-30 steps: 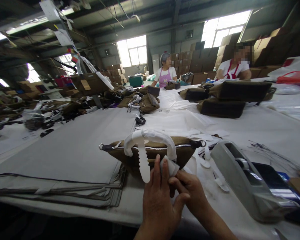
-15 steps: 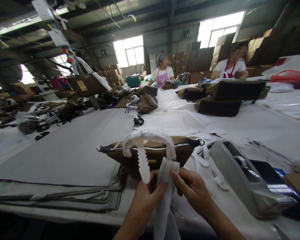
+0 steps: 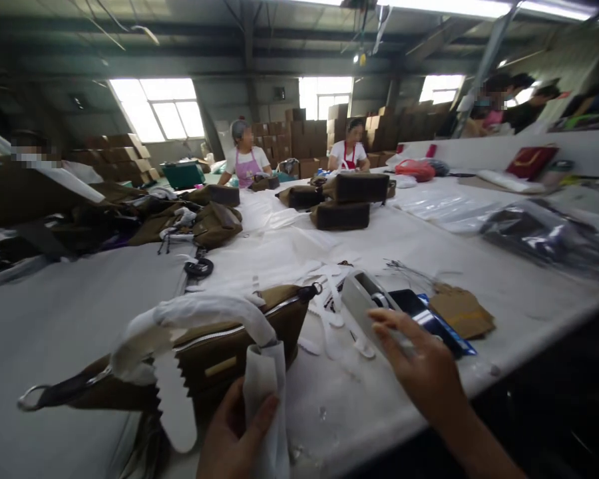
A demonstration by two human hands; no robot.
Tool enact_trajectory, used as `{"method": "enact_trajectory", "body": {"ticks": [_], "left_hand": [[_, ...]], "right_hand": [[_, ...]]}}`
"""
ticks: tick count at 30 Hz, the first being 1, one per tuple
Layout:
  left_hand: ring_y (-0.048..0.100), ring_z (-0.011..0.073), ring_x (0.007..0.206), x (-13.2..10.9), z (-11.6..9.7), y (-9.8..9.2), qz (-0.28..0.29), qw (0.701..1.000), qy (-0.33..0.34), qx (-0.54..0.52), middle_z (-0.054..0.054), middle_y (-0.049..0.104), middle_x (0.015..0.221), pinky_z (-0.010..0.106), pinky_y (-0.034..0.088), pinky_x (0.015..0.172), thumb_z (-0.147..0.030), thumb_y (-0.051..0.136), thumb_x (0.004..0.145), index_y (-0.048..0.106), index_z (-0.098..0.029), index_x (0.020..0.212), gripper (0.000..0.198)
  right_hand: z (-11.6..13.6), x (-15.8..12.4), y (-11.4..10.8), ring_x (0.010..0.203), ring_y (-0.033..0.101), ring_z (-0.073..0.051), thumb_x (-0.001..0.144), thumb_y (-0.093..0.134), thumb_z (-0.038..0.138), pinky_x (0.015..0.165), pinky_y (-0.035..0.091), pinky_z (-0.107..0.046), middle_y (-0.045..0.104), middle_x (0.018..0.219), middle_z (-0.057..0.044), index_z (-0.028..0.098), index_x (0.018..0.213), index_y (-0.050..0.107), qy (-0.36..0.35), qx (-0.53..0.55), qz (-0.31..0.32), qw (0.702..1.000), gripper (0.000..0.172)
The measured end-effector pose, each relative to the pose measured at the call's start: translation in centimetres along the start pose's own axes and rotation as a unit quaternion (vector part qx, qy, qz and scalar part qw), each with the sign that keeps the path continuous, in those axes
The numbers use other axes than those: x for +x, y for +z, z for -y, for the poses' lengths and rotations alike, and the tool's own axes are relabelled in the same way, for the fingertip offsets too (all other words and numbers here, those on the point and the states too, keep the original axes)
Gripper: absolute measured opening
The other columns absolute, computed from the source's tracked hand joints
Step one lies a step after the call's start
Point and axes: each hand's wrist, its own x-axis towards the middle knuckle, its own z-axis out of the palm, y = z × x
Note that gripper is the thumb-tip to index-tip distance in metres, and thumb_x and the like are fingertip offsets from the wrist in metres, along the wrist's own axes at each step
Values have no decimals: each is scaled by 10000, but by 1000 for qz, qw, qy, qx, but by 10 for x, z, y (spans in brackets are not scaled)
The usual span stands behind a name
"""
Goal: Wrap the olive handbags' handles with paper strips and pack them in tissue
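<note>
A brown handbag (image 3: 274,319) with a silver zip stands on the table, its curved handle (image 3: 204,313) wrapped in white. My left hand (image 3: 239,426) pinches a white wrapping strip (image 3: 267,392) just below the handle's right end. A notched white strip (image 3: 174,406) dangles from the handle's other side. Over the grey tape dispenser (image 3: 362,299) reaches my right hand (image 3: 424,366), its fingers stretched out and slightly apart. Nothing shows between them. The hand covers the dispenser's near end.
White notched scraps (image 3: 329,316) lie between bag and dispenser. Beyond the dispenser are a dark-and-blue flat object (image 3: 429,319) and brown tags (image 3: 462,311). More brown bags (image 3: 352,199) are stacked farther back, where people work. A black ring-shaped coil (image 3: 198,267) lies behind the handbag.
My right hand has left the white strip and moved right to the tape dispenser. My left hand still holds the strip. The view has turned to the right.
</note>
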Motion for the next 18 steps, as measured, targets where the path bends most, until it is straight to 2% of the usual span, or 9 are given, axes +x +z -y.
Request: {"method": "enact_trajectory", "body": {"ticks": [1, 3, 5, 7, 9, 13, 15, 18], "left_hand": [[689, 273, 986, 1, 0, 0, 4, 1000, -5, -2, 73, 771, 1035, 297, 527, 838, -617, 871, 555, 671, -180, 1066, 702], [699, 262, 943, 2, -1, 0, 10, 1000, -7, -1, 62, 777, 990, 281, 531, 806, -629, 873, 541, 673, -183, 1045, 703], [702, 256, 948, 3, -2, -1, 9, 1000, 2, 8, 55, 779, 986, 269, 528, 813, -642, 870, 536, 679, -187, 1030, 698], [703, 261, 967, 5, -1, -2, 9, 1000, 13, 25, 56, 779, 996, 267, 527, 818, -659, 856, 547, 683, -191, 1036, 698], [699, 273, 1001, 6, 2, -3, 10, 999, 18, 38, 59, 778, 1014, 273, 529, 821, -674, 838, 561, 684, -197, 1053, 702], [695, 287, 1045, 9, 9, -6, 5, 999, 12, 46, 58, 777, 1061, 289, 535, 855, -677, 831, 565, 682, -212, 1080, 710], [696, 292, 1048, 11, 12, -7, 3, 999, 13, 53, 58, 775, 1078, 304, 534, 867, -673, 825, 582, 676, -215, 1102, 709], [680, 308, 1092, 12, 13, -8, 8, 998, 12, 53, 59, 768, 1105, 324, 528, 892, -676, 814, 602, 666, -219, 1119, 705]], "right_hand": [[-18, 2, -13, 1181, 616, -259, 952, 557, 462, 1070, 444, -404, 682, 1247, -67, 238, 1152, 694, 11, -57, -35, 998, 330], [-52, 6, -32, 1301, 523, -339, 895, 538, 562, 1133, 370, -510, 606, 1373, -103, 208, 1063, 728, 64, -129, -42, 989, 436], [-75, 9, -41, 1334, 489, -370, 851, 519, 642, 1152, 331, -548, 590, 1396, -122, 203, 954, 764, 141, -116, 9, 983, 513], [-84, 11, -45, 1342, 486, -368, 838, 507, 702, 1174, 296, -542, 599, 1395, -116, 215, 882, 787, 220, -39, 71, 972, 563], [-81, 14, -46, 1361, 469, -363, 827, 527, 741, 1188, 270, -529, 600, 1400, -104, 220, 850, 799, 277, 74, 94, 953, 588], [-58, 22, -52, 1407, 405, -373, 753, 671, 729, 1181, 274, -534, 600, 1402, -105, 212, 806, 805, 305, 248, 48, 918, 536], [-46, 25, -57, 1406, 407, -366, 748, 719, 685, 1187, 262, -530, 609, 1392, -97, 226, 823, 810, 296, 273, 30, 915, 474], [-33, 23, -65, 1405, 412, -348, 768, 745, 634, 1211, 221, -506, 617, 1384, -90, 234, 874, 816, 274, 239, 21, 931, 420]]}}
